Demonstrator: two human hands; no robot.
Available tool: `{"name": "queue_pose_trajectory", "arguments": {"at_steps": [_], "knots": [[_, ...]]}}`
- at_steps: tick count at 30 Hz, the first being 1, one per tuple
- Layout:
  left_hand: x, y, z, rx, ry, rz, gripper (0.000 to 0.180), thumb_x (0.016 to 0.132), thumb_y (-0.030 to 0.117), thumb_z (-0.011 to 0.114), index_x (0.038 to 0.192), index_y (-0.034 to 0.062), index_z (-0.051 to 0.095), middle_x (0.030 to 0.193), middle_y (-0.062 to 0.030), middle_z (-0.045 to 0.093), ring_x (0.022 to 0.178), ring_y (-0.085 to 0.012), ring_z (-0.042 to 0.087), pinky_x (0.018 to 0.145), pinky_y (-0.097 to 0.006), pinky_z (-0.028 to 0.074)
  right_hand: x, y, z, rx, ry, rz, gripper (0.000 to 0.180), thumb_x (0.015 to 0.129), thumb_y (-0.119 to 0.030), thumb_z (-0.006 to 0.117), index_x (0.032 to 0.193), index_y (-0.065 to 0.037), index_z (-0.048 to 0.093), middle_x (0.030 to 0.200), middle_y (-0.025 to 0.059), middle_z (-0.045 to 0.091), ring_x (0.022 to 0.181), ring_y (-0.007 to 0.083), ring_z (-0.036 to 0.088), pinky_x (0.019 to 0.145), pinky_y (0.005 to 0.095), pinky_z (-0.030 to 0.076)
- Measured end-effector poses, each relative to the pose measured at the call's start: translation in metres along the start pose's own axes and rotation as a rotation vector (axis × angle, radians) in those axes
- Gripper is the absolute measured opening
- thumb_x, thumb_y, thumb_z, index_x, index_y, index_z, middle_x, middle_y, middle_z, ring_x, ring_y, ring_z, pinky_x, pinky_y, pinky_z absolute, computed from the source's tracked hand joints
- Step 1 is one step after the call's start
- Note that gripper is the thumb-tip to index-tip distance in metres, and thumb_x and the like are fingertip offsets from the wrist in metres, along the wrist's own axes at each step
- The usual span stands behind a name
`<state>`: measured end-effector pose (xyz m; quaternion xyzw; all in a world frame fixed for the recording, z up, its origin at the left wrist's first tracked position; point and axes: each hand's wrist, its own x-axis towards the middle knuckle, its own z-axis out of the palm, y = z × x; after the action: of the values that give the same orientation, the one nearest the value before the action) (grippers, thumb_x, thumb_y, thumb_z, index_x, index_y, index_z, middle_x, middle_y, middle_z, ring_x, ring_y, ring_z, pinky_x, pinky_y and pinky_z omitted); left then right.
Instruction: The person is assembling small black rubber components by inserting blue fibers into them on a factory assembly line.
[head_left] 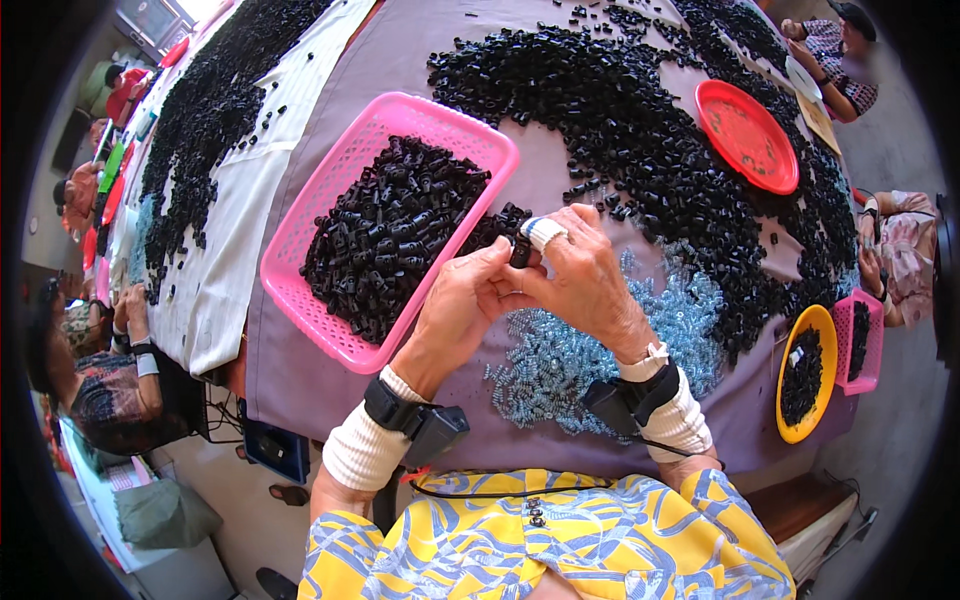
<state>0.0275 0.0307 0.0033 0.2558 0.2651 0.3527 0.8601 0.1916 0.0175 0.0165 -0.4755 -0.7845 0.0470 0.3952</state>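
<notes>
Both hands, left hand [462, 300] and right hand [580, 275], pinched shut on one small black plastic part [520, 251], just off the pink plastic basket [330, 180] right rim; little free room there.

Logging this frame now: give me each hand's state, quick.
Left hand: fingers pinched on the small black part.
Right hand: fingers closed on the same part.

A small black part [520, 251] is pinched between the left hand [462, 305] and right hand [580, 275] — held just beside a pink basket [300, 230] filled with black parts. Pale blue springs [560, 360] are heaped on the counter [300, 370] beneath the wrists — a red plate [746, 135] is set well apart.
</notes>
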Motion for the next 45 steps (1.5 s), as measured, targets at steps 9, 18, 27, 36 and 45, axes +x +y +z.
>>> {"name": "queue_pose_trajectory", "arguments": {"at_steps": [9,18,27,36,45], "knots": [[-0.004,-0.003,0.006,0.056,0.034,0.077,0.023,0.095,0.018,0.054,0.102,-0.002,0.063,0.093,-0.008,0.065,0.086,-0.0152,0.064,0.081,-0.032,0.054,-0.001,-0.001,-0.005,0.075,0.015,-0.038,0.021,0.063,-0.012,0.069,0.075,-0.001,0.056,0.07,0.0127,0.055,0.072,0.0305,0.055,0.075,0.0396,0.043],[-0.007,-0.005,0.007,0.231,0.096,0.099,0.016,0.094,0.013,0.054,0.093,-0.0004,0.062,0.09,-0.0037,0.062,0.083,-0.0118,0.062,0.079,-0.029,0.053,-0.004,0.002,-0.004,0.023,0.028,-0.114,0.017,0.062,-0.011,0.067,0.07,0.0,0.057,0.07,0.0119,0.056,0.07,0.0285,0.055,0.076,0.0398,0.043],[-0.008,-0.008,0.007,0.247,0.134,0.102,0.016,0.094,0.013,0.055,0.093,-0.0004,0.063,0.088,-0.0031,0.062,0.08,-0.0109,0.062,0.077,-0.027,0.052,-0.009,0.008,0.002,0.033,0.026,-0.138,0.017,0.062,-0.012,0.067,0.07,0.0,0.056,0.068,0.0113,0.054,0.069,0.0284,0.055,0.075,0.0404,0.044],[-0.007,-0.009,0.011,0.344,0.15,0.098,0.02,0.095,0.017,0.055,0.093,-0.0003,0.064,0.085,-0.0026,0.062,0.08,-0.0089,0.061,0.076,-0.025,0.052,-0.008,0.006,-0.005,-0.018,-0.004,-0.085,0.019,0.062,-0.014,0.069,0.071,-0.002,0.057,0.069,0.0113,0.055,0.068,0.0285,0.055,0.072,0.0386,0.044],[-0.007,-0.008,0.014,0.32,0.145,0.038,0.027,0.1,0.025,0.046,0.087,0.0049,0.059,0.081,-0.0022,0.06,0.077,-0.0102,0.06,0.079,-0.03,0.053,-0.012,0.01,0.003,0.058,0.081,-0.068,0.021,0.063,-0.015,0.071,0.066,-0.002,0.055,0.064,0.0099,0.051,0.063,0.0268,0.052,0.069,0.0372,0.043]]}}
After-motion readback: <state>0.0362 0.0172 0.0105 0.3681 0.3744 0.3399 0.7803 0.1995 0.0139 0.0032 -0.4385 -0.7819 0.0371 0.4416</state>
